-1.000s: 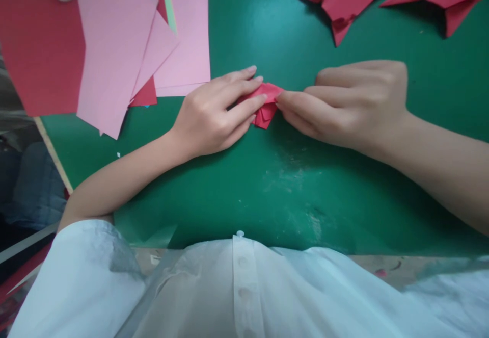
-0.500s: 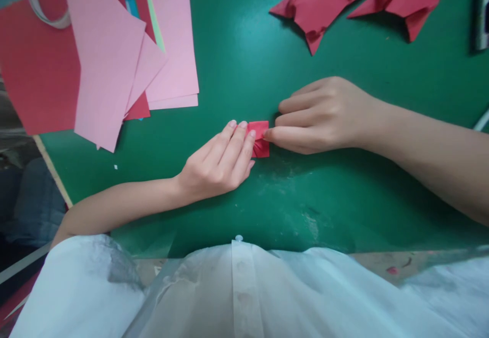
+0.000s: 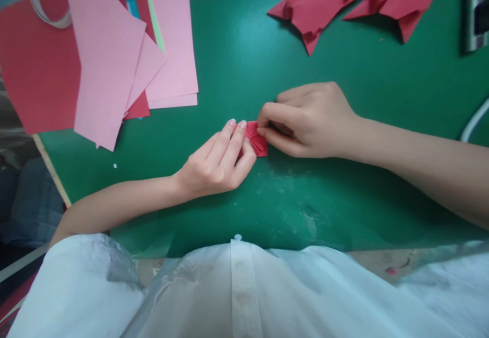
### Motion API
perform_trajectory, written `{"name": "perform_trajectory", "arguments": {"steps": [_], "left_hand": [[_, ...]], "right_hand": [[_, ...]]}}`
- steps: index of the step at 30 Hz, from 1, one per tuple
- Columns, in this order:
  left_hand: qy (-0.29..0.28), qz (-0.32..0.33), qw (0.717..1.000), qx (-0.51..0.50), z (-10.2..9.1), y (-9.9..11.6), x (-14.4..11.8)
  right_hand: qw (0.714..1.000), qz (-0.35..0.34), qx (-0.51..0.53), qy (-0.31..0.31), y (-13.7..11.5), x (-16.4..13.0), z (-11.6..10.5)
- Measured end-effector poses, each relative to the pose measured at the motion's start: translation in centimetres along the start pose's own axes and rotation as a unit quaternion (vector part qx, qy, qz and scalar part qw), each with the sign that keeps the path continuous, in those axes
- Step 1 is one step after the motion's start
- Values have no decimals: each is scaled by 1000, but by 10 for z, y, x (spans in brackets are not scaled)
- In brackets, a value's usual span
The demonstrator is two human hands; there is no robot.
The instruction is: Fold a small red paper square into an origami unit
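A small piece of folded red paper point(image 3: 260, 148) lies on the green tabletop in front of me, with creases and flaps on its upper face. My left hand point(image 3: 217, 162) presses it down from the left; the fingertips cover its left part and the index finger is bent against it. From the right, my right hand point(image 3: 305, 121) pinches the paper's upper right edge between thumb and index finger, the other fingers curled in. The underside of the paper and its covered left side are hidden.
Pink paper sheets point(image 3: 105, 47) overlap red sheets point(image 3: 38, 73) at the upper left, with a white paper loop point(image 3: 33, 1) on top. Folded red paper shapes point(image 3: 317, 6) lie at the top right. Near the right edge are a metallic object point(image 3: 473, 17) and a pale curved strip point(image 3: 471, 121).
My right hand has moved slightly left and its thumb and index finger now pinch the paper's edge. My left index finger has bent, and a flap at the paper's right side looks shifted.
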State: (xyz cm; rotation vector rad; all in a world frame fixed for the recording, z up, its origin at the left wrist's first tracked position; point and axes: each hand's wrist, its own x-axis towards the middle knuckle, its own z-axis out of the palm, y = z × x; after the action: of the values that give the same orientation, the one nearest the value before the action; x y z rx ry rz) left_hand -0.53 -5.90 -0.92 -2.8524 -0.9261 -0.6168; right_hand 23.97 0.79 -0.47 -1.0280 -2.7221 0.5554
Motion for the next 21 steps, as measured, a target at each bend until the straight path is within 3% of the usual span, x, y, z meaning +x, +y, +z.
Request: {"name": "perform_trajectory", "arguments": {"steps": [11, 21], "left_hand": [[17, 15, 999, 36, 1, 0, 2], [28, 35, 997, 63, -5, -2, 9]], "right_hand": [[997, 73, -7, -30, -15, 6, -4], [997, 66, -27, -5, -16, 4, 1]]}}
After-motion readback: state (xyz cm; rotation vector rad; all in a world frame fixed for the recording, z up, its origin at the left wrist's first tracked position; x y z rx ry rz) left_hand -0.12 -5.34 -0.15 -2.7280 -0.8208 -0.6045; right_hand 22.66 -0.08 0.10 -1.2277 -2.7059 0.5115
